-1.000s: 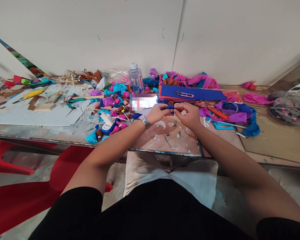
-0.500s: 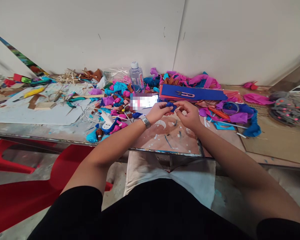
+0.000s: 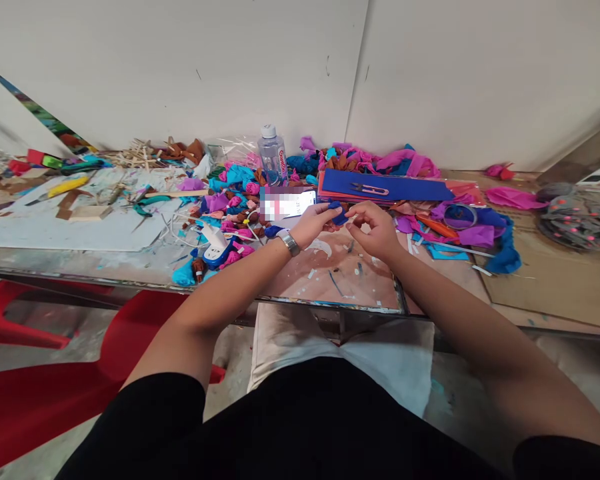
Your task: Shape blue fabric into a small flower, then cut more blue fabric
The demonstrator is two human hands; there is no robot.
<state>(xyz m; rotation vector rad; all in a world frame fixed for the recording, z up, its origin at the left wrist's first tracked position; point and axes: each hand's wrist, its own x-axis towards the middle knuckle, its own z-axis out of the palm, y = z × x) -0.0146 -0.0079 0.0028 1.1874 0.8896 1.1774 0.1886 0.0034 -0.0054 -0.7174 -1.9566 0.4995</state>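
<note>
A small crumpled piece of dark blue crepe paper (image 3: 337, 212) is pinched in the fingers of my left hand (image 3: 316, 225), which wears a silver watch (image 3: 290, 242) at the wrist. On its right side, the curled thumb and fingers of my right hand (image 3: 374, 228) close at the paper's edge. Both hands hover over the front of the table. Left of them lies a lit phone (image 3: 303, 203), partly blurred. Just behind the hands, thread snips (image 3: 369, 190) rest on a flat stack of blue paper (image 3: 405, 187).
A clear bottle (image 3: 273, 157) stands behind the phone amid heaps of coloured crepe paper (image 3: 235, 175). A blue and white power strip (image 3: 217, 252) sits at left. Further left is a yellow cutter (image 3: 67, 185); at right lie a tape roll (image 3: 460, 215) and a cardboard sheet (image 3: 555, 280).
The fingers of my right hand have shifted slightly and curled differently at the blue paper's edge. The paper has turned a little in my left hand. Everything else stays in place.
</note>
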